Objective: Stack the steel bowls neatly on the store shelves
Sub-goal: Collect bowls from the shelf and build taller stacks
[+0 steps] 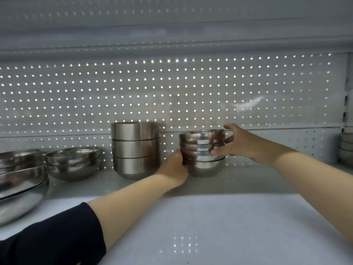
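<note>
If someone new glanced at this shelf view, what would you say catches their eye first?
Probably the two bare hands closing on the small stack of steel bowls at mid-shelf: the left hand grips its lower left side, the right hand reaches in from the right with spread fingers. Next, the taller stack of straight-sided bowls just to its left, against the perforated back panel dotted with light.

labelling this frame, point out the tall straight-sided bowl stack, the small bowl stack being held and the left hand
tall straight-sided bowl stack [136, 149]: head view, middle bowl's wall
small bowl stack [205, 166]: head view, bottom bowl's side
left hand [174, 164]: head view, back of hand
</note>
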The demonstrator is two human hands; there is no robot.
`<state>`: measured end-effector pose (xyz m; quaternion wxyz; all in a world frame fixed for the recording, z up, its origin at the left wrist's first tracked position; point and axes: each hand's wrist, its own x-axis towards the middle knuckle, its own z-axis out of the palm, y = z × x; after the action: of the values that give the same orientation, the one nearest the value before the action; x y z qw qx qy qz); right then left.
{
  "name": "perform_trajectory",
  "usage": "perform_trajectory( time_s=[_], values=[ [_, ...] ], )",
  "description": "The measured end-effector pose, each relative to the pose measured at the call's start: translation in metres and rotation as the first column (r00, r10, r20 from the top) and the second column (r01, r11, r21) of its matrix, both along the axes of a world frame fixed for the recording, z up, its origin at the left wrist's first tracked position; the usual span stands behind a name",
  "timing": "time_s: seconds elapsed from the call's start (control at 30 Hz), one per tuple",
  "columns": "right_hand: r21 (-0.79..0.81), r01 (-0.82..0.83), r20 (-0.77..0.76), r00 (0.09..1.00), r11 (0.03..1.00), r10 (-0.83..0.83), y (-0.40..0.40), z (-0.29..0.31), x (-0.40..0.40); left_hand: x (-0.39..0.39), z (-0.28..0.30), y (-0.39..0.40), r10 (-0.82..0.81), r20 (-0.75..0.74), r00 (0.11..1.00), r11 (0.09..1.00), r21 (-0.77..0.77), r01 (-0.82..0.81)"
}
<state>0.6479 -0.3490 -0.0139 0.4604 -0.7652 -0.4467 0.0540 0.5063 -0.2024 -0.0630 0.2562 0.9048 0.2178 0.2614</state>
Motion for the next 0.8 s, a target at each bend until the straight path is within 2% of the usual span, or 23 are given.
perform_trajectory(
  time_s=[0.17,0.4,0.6,0.8],
  values=[
    [0.072,-0.052,-0.078,0.995,0.996,0.058,0.004,-0.006,0.005,-0.001,-0.001,0.002,-0.021,0.004,1.000,0.999,-0.048,0.021],
    [0.063,0.005,-0.030,1.000,0.998,-0.003,0.005,-0.004,-0.001,-0.003,0.000,-0.002,-0.026,-0.003,1.000,0.999,-0.030,0.026],
    [0.092,0.058,0.010,0.998,0.994,-0.059,0.006,-0.002,-0.005,-0.004,0.002,-0.008,-0.016,0.097,0.995,0.988,-0.152,0.031],
    [0.096,0.089,0.026,0.995,0.991,-0.092,0.007,0.000,-0.006,0.005,-0.006,-0.012,0.074,0.168,0.983,0.993,-0.101,-0.058]
  ],
)
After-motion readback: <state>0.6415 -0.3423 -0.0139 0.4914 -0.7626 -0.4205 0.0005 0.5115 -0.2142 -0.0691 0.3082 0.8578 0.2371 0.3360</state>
